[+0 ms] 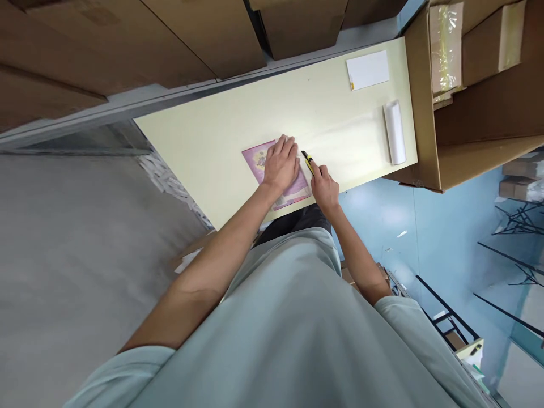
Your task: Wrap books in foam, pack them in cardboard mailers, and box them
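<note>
Flat on the table lies a pink and purple printed booklet or packet (256,159); its exact kind is unclear. My left hand (281,165) presses down on it with fingers stretched out, covering its middle. Just right of the packet, my right hand (325,189) is closed round a yellow and black utility knife (308,162). The knife points up and away from me, its tip close to the packet's right edge. Whether the blade touches anything cannot be made out.
A pale yellow table (204,153) spans the view before me. At its right end are a white card or box (368,70) and a white roll (395,133). A large open carton (425,102) stands beyond that end. Stacked cardboard boxes (178,34) line the far side.
</note>
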